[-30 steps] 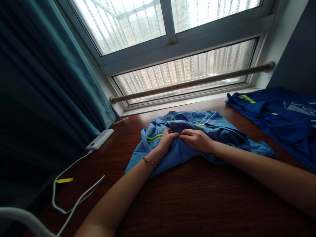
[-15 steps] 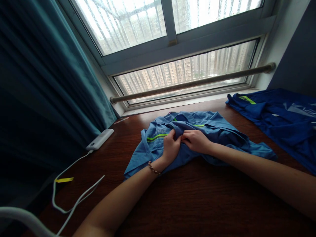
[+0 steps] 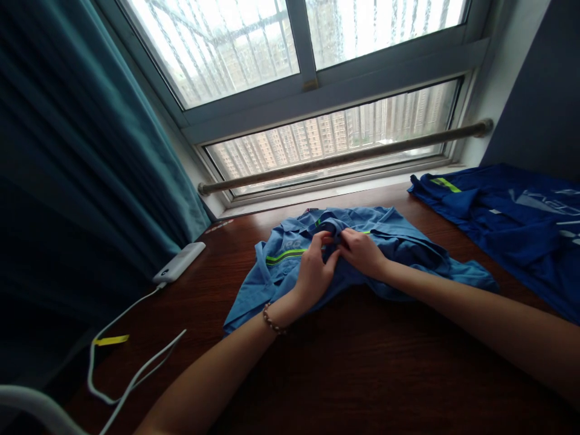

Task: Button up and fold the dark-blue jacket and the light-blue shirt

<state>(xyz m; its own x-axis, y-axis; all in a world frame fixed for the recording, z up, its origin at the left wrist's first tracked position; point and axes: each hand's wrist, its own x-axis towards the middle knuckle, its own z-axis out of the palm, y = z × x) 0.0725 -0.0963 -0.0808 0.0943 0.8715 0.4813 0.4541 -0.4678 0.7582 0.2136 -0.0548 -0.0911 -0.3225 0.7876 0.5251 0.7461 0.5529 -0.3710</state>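
Observation:
A light blue work shirt (image 3: 290,275) with yellow-green stripes and grey lettering lies rumpled on the dark wooden surface. Both hands meet at its front, near the middle. My left hand (image 3: 315,269), with a braided bracelet at the wrist, has its thumb and forefinger curved round the edge of the cloth, a small gap showing between them. My right hand (image 3: 362,251) pinches a raised fold of the shirt right beside it. Anything small between the fingertips is hidden.
A darker blue garment (image 3: 502,223) lies at the right. On the left are a white power bank (image 3: 181,263), its white cable (image 3: 136,379) with a yellow tag (image 3: 112,341), and a teal curtain (image 3: 149,151). Behind the shirt, a metal rail (image 3: 353,156) crosses the window.
My left thumb and forefinger have spread apart a little from their tight pinch. The right hand has tilted, and the fold of cloth between the hands has been lifted. The view has shifted slightly.

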